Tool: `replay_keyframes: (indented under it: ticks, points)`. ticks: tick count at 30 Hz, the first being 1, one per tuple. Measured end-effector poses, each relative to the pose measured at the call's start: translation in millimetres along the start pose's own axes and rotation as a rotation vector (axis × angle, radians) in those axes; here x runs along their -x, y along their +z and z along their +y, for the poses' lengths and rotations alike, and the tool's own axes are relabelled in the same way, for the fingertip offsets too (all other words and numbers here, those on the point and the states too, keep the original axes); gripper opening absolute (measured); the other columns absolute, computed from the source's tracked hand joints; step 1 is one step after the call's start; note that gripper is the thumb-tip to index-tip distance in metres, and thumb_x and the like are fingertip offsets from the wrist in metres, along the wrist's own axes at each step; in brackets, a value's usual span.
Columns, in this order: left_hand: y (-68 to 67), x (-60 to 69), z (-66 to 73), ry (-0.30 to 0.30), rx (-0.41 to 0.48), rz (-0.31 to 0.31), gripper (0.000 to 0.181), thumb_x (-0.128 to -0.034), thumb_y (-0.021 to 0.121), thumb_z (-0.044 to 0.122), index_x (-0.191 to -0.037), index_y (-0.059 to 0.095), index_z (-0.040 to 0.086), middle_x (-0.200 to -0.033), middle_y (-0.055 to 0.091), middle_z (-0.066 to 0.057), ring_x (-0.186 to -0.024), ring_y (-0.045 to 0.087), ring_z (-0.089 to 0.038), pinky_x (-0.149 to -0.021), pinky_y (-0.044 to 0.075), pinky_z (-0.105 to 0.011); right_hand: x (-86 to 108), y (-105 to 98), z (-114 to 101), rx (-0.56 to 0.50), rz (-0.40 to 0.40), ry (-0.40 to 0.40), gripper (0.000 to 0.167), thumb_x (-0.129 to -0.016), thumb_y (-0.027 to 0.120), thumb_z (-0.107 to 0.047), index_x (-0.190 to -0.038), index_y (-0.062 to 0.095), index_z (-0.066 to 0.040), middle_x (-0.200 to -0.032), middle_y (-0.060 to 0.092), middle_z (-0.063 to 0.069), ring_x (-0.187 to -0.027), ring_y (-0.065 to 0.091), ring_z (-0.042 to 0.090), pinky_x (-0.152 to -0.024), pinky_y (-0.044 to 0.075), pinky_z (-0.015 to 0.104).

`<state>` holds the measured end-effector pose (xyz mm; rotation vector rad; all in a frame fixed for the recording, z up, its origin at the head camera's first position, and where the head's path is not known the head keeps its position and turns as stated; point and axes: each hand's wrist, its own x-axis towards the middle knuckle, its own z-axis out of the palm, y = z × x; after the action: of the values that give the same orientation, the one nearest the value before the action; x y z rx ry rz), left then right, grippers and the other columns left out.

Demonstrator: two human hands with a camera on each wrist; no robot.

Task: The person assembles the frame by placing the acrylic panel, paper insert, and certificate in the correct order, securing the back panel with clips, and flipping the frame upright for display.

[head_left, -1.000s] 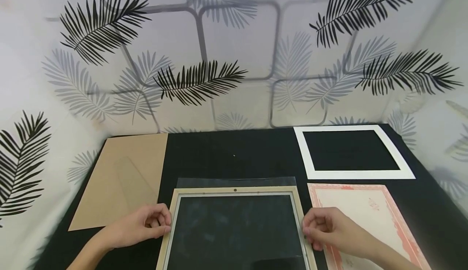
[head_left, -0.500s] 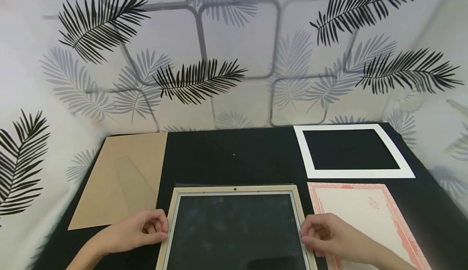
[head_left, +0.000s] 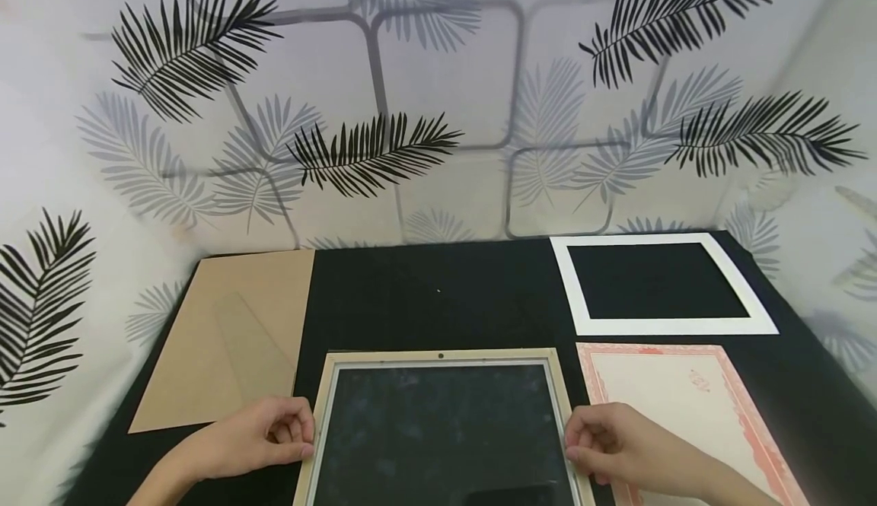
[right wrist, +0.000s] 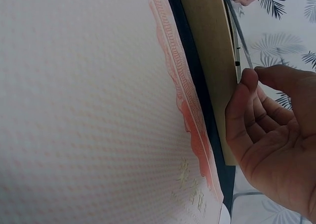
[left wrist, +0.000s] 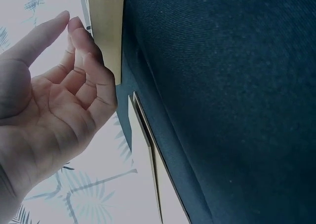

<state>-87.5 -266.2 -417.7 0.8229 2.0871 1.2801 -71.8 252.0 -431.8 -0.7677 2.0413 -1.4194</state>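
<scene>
A pale wooden picture frame (head_left: pixel 441 356) lies at the front middle of the table, with a thin grey-white inner lip. Over its opening is a thin clear sheet (right wrist: pixel 243 39), hard to see except for glare and its edge in the right wrist view. My left hand (head_left: pixel 250 441) pinches the sheet's left edge between thumb and forefinger, the other fingers curled by the frame's side. On the opposite side my right hand (head_left: pixel 630 445) pinches the right edge likewise. Whether the sheet touches the frame is unclear; its near end lies out of view.
A brown backing board (head_left: pixel 226 331) lies at the left. At the back right is a white mat (head_left: pixel 678 326) with a rectangular window. Below it lies a pink-bordered certificate (head_left: pixel 671 407), partly under the right forearm. Black cloth (head_left: pixel 438 285) covers the table; a leaf-patterned curtain (head_left: pixel 445 80) hangs behind.
The clear sheet has slid toward me and down: its far edge stood past the frame's top bar and now about lines up with it. Both hands have moved slightly nearer, still pinching.
</scene>
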Motion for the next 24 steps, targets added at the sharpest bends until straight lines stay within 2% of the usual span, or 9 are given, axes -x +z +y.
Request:
replay_keyframes:
  ticks: [4, 8, 13, 19, 24]
  points:
    - [0.3, -0.7, 0.8, -0.004, -0.005, -0.006, 0.007, -0.099, 0.068, 0.01, -0.098, 0.062, 0.006, -0.083, 0.062, 0.006, -0.073, 0.058, -0.007, -0.066, 0.054, -0.026, -0.5, -0.5, -2.3, 0.015, -0.012, -0.005, 0.004, -0.101, 0.064, -0.011, -0.098, 0.067, -0.009, -0.075, 0.064, -0.005, -0.061, 0.059, 0.006, -0.056, 0.056, 0.027]
    - [-0.3, -1.6, 0.1, -0.004, -0.008, -0.01, 0.007, -0.099, 0.068, 0.009, -0.098, 0.062, 0.005, -0.083, 0.062, 0.006, -0.073, 0.058, -0.006, -0.065, 0.054, -0.026, -4.4, -2.0, -6.2, 0.079, -0.031, -0.007, 0.008, -0.101, 0.065, -0.011, -0.093, 0.067, -0.011, -0.072, 0.063, -0.008, -0.058, 0.057, 0.003, -0.053, 0.054, 0.026]
    - [-0.1, -1.2, 0.4, -0.01, -0.007, -0.015, 0.006, -0.0993, 0.068, 0.009, -0.098, 0.063, 0.006, -0.082, 0.062, 0.007, -0.072, 0.057, -0.005, -0.065, 0.054, -0.026, -9.4, -3.4, -10.3, 0.126, -0.056, 0.029, 0.01, -0.1, 0.067, -0.014, -0.09, 0.066, -0.013, -0.07, 0.062, -0.01, -0.056, 0.055, 0.002, -0.051, 0.052, 0.025]
    - [0.4, -2.8, 1.8, -0.016, -0.015, -0.022, 0.006, -0.0988, 0.067, 0.007, -0.098, 0.062, 0.005, -0.082, 0.061, 0.007, -0.072, 0.057, -0.006, -0.066, 0.054, -0.025, -11.4, -5.5, -12.1, 0.103, -0.084, 0.056, 0.011, -0.101, 0.065, -0.015, -0.09, 0.066, -0.012, -0.068, 0.062, -0.008, -0.055, 0.054, 0.002, -0.051, 0.051, 0.023]
    - [-0.3, -3.4, 1.3, -0.036, -0.025, -0.035, 0.006, -0.0986, 0.066, 0.005, -0.098, 0.061, 0.004, -0.083, 0.061, 0.008, -0.073, 0.057, -0.007, -0.067, 0.054, -0.026, -13.2, -10.4, -14.0, 0.046, -0.149, 0.057, 0.014, -0.102, 0.063, -0.013, -0.089, 0.069, -0.009, -0.069, 0.063, -0.007, -0.055, 0.055, 0.004, -0.051, 0.049, 0.019]
